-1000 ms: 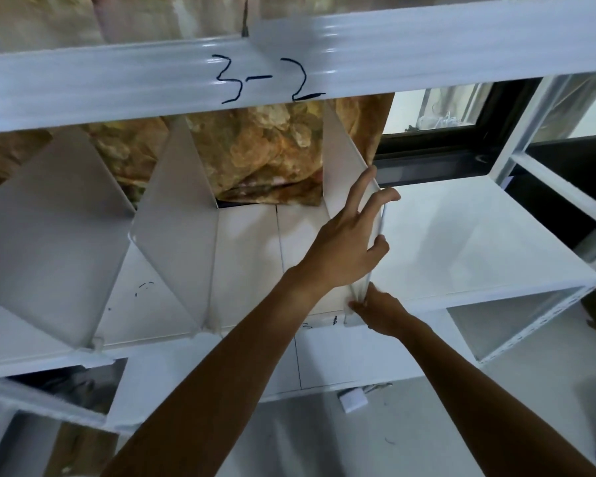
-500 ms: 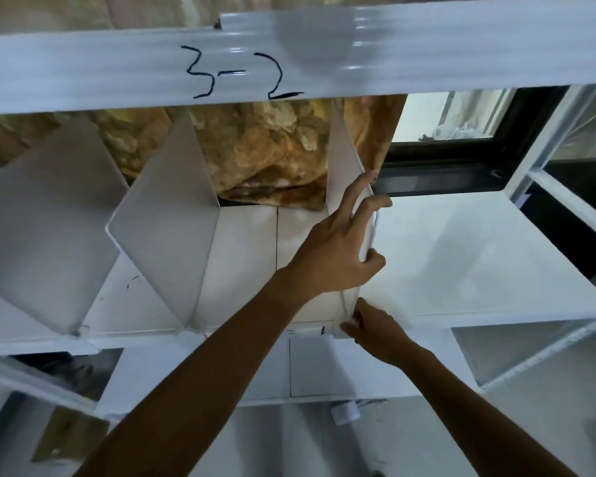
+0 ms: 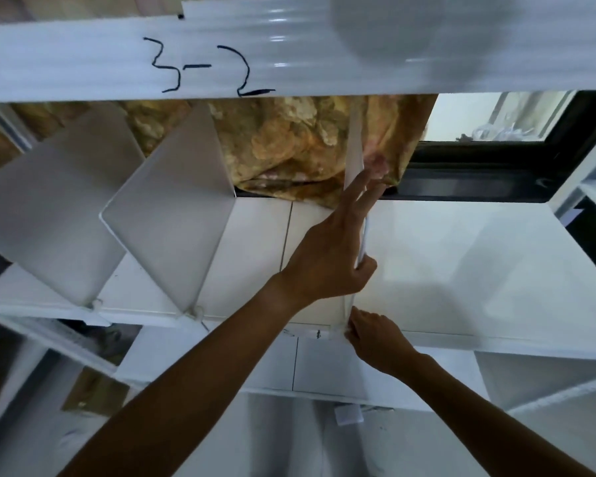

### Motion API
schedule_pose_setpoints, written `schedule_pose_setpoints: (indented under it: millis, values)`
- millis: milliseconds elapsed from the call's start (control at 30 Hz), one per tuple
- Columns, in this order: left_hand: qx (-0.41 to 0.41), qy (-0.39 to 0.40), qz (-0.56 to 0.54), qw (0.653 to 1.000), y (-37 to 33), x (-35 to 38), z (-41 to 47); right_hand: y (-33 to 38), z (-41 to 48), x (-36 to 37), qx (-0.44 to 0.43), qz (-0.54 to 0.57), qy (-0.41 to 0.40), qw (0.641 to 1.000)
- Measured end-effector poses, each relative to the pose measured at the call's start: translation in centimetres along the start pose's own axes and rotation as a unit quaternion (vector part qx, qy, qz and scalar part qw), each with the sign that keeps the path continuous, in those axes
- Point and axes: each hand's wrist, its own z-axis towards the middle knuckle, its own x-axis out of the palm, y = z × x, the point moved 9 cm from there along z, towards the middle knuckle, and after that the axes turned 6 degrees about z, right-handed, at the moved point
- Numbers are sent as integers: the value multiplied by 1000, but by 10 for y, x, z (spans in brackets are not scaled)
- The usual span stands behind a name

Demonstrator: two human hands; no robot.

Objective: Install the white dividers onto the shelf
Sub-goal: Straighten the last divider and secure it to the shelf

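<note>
A thin white divider [image 3: 355, 146] stands upright on the white shelf [image 3: 461, 270], seen almost edge-on near the middle. My left hand [image 3: 331, 259] holds its front edge, fingers laid along the left face and thumb wrapped round to the right side. My right hand [image 3: 375, 333] pinches the divider's bottom front corner at the shelf's front lip. Two more white dividers stand on the shelf to the left, one [image 3: 172, 215] nearer the middle and one [image 3: 52, 215] at the far left, each clipped at the front edge.
The upper shelf beam [image 3: 289, 53] marked "3-2" crosses the top of the view. A brown patterned cloth [image 3: 289, 146] hangs behind the shelf, with a dark window frame [image 3: 496, 173] to its right. A lower shelf [image 3: 324, 370] lies beneath, and the shelf's right half is bare.
The view has shifted so the divider now appears almost edge-on. My left hand's fingers have straightened along the divider's face. My right hand stays at the bottom front corner.
</note>
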Motion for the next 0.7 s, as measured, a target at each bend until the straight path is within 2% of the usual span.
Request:
schedule_pose_setpoints:
  millis: [267, 700]
  values:
    - [4, -3, 28, 1000, 7, -5, -1, -2, 10, 2, 3, 27, 31, 999]
    - [2, -23, -13, 1000, 15, -12, -6, 6, 12, 5, 20, 23, 30, 999]
